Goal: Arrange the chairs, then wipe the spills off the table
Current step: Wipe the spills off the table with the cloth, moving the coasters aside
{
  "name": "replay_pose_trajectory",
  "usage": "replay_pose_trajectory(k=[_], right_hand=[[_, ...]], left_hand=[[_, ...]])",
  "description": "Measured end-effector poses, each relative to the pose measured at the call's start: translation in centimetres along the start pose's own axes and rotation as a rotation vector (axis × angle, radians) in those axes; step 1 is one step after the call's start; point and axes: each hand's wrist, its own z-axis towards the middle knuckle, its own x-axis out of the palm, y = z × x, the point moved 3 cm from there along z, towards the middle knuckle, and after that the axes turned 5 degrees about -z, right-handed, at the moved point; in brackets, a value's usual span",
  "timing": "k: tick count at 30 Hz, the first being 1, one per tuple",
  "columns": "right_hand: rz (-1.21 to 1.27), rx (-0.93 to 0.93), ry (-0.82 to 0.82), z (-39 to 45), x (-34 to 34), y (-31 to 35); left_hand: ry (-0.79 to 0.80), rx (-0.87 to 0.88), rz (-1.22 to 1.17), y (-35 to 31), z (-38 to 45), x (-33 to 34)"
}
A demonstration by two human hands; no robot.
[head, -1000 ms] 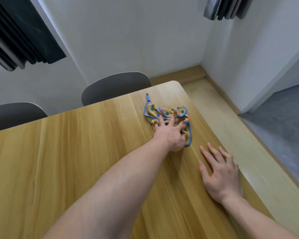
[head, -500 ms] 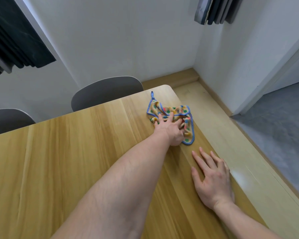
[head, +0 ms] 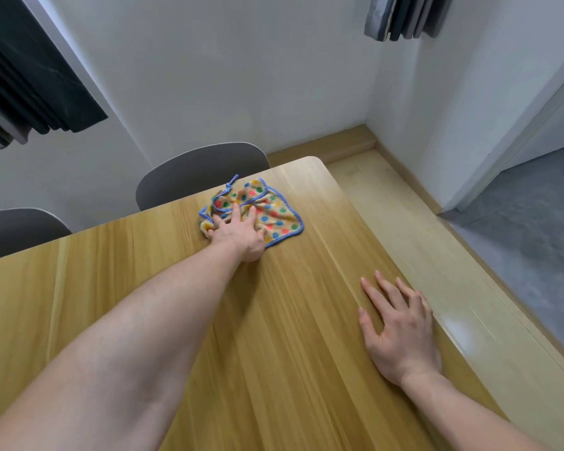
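Soft terry cloth [head: 267,213], tan with red, green, blue and yellow dots and a blue stitched hem, crumpled flat on the table [head: 290,320] near its far right corner. Rumpled on the left, smoother on the right; long axis roughly left to right along the far edge, with a blue hanging loop pointing away toward the wall. Pressed down by the left hand [head: 238,234], fingers spread and nearly straight on the bunched left part, grip flat rather than curled round the fabric, thumb side hidden. Right hand [head: 401,330] laid palm down on bare wood near the right edge, fingers straight and slightly fanned, well apart from the cloth, holding nothing. Tabletop of pale yellow wood-grain laminate, lengthwise streaks, rounded corner. Beyond the far edge, two grey chair backs [head: 202,172] with smooth curved tops, tucked close against the table. Light wood floor [head: 437,255] on the right, meeting grey flooring at a doorway.
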Motion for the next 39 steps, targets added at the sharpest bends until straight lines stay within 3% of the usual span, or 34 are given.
replay_pose_trajectory(k=[13, 18, 27, 39], right_hand=[[-0.029, 0.014, 0.006, 0.2, 0.2, -0.1], [-0.021, 0.014, -0.002, 0.2, 0.3, 0.0], [-0.025, 0.037, 0.023, 0.1, -0.3, 0.2], [-0.096, 0.036, 0.061, -0.4, -1.0, 1.3]], left_hand=[[-0.008, 0.286, 0.058, -12.7, 1.7, 1.0], [-0.025, 0.326, 0.060, -14.7, 2.4, 1.0], [-0.018, 0.286, 0.038, -10.8, 1.8, 0.1], [-0.032, 0.104, 0.004, 5.1, -0.5, -0.3]])
